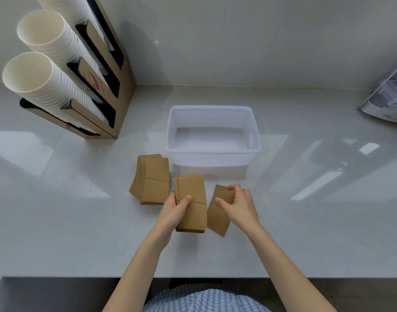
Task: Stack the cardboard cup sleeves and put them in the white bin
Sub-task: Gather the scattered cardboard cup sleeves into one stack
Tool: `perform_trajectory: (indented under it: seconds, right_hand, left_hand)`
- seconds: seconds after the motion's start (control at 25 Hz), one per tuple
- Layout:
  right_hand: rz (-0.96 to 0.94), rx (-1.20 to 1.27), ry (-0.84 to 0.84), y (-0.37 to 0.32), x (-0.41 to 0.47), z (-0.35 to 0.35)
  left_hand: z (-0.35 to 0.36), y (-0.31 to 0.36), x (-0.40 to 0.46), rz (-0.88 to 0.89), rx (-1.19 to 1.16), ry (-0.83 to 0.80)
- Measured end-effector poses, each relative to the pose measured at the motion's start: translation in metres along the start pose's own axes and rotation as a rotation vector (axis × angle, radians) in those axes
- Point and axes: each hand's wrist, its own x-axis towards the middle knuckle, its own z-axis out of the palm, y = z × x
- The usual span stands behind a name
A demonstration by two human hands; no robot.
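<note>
Sleeves: held stack (192,203) pinched by left hand (174,207) fingers; loose sleeve (219,213) under right hand (239,203), fingers curled gripping it; third pile (151,180) on table. White bin (212,109) empty behind. Risk: loose pinch fans stack.

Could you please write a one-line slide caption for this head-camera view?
Left hand holds a sleeve stack, right hand picks up a loose sleeve; white bin empty.

Glossy grey countertop (57,199), cardboard dispenser rack (123,86) holding white paper cup stacks (57,70), clear plastic holder (387,100) far right
</note>
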Motion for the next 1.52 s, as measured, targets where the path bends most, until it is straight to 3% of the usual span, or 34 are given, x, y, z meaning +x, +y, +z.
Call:
perform_trajectory:
  seconds: [0.24, 0.64, 1.2, 1.52]
  right_hand:
    - [0.077, -0.233, -0.051, 0.001, 0.01, 0.005]
    - [0.082, -0.073, -0.004, -0.001, 0.012, 0.005]
    - [-0.043, 0.641, -0.053, -0.024, -0.003, -0.033]
    - [-0.109, 0.368, -0.052, -0.04, -0.016, -0.004]
  left_hand:
    - [-0.005, 0.0, 0.003, 0.0, 0.016, 0.013]
    - [-0.005, -0.001, 0.006, -0.014, 0.028, 0.007]
    - [-0.003, -0.001, -0.001, -0.036, -0.011, -0.005]
    - [0.002, 0.01, -0.007, -0.025, -0.124, -0.029]
